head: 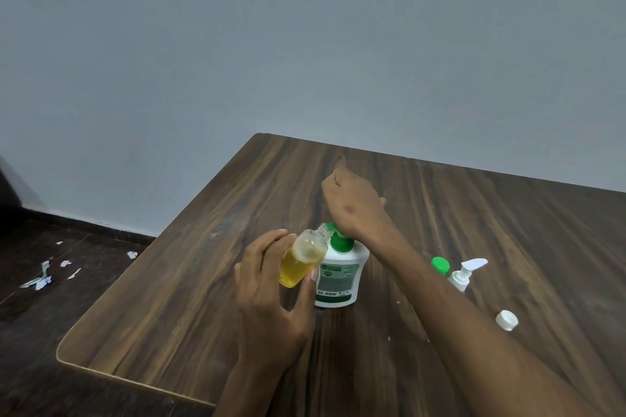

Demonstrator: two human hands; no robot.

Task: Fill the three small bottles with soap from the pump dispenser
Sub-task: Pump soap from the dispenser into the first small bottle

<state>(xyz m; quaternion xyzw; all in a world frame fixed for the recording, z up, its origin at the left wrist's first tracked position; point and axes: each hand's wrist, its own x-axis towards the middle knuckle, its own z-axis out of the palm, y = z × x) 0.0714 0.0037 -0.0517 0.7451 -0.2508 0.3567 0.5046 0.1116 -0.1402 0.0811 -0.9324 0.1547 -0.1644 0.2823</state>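
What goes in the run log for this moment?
left hand: holds tilted small bottle at spout | right hand: presses pump dispenser | bottle: partly full

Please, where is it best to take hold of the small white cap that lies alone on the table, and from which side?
Pinch the white cap across its ribbed side wall, coming from above. It rests apart from the other things on the table, so fingers probably fit on both sides; it looks low, so a side approach seems awkward.
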